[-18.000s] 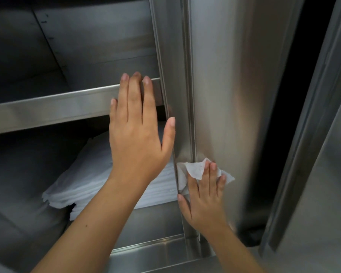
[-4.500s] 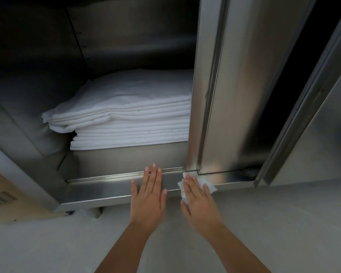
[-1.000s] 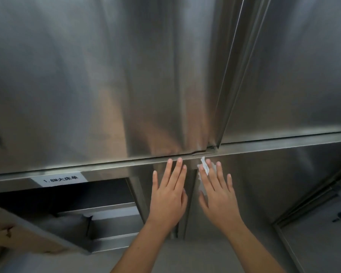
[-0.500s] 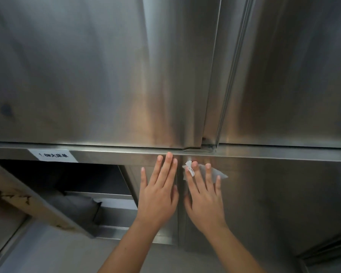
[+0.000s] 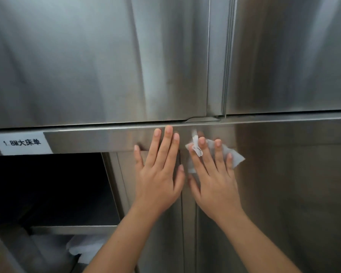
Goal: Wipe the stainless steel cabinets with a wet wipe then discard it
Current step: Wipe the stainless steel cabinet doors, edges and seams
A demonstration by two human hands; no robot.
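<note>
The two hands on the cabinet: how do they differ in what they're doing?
The right hand presses a white wet wipe flat against the steel door; the left hand has nothing under it and lies bare on the metal. The left hand's fingertips reach up onto the horizontal rail, while the right hand's stop a little lower. The left hand sits nearer the open compartment. Both are spread flat, palms to the cabinet, fingers pointing up.

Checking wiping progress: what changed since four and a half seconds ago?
Both hands went up from the bottom ledge to the rail under the upper doors. The right hand still presses the wipe flat; the left hand still rests bare beside it.
</note>
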